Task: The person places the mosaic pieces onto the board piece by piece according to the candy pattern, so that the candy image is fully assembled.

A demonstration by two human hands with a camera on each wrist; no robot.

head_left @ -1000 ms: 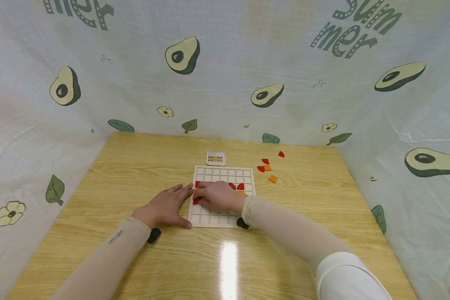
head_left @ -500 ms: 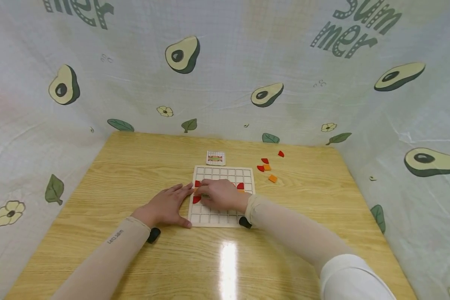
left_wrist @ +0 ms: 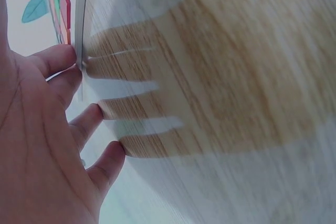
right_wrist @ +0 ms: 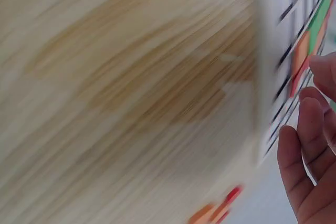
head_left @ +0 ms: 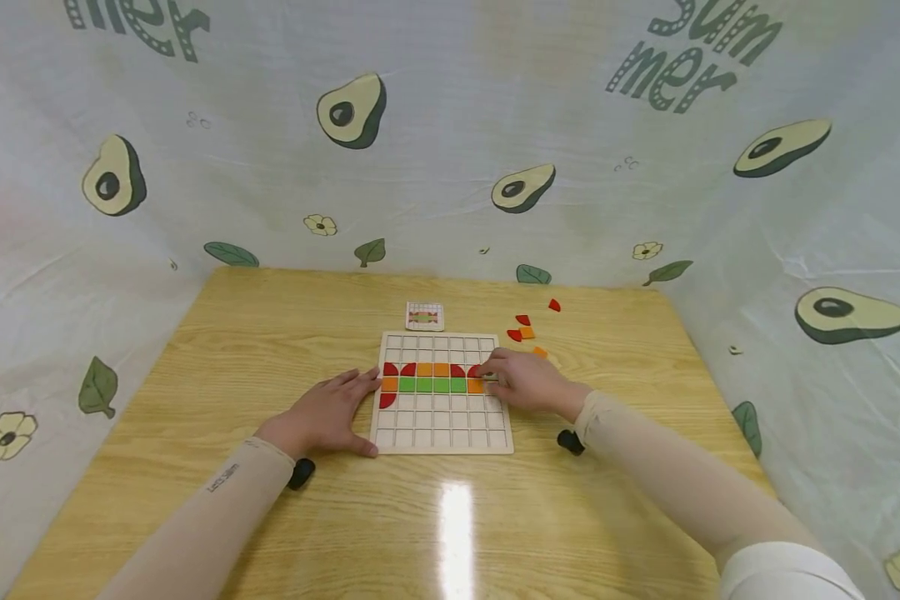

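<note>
A square wooden grid board lies mid-table. Across it run a row of red quarter-round and orange square tiles and, below, a row of green tiles ending in orange ones; one red tile sits under its left end. My left hand lies spread at the board's left side; in the left wrist view, fingertips touch its edge. My right hand is over the board's right edge, fingers loosely bent, fingertips close by the rightmost red tile. No tile shows plainly in its grasp.
Behind the board lies a small pattern card. Loose red tiles and orange tiles lie at the back right, one orange tile partly behind my right hand. A printed cloth hangs behind and beside the wooden table.
My right hand has moved right across the board, from its left columns to its right edge, uncovering the tile rows. My left hand has stayed at the board's left side.
</note>
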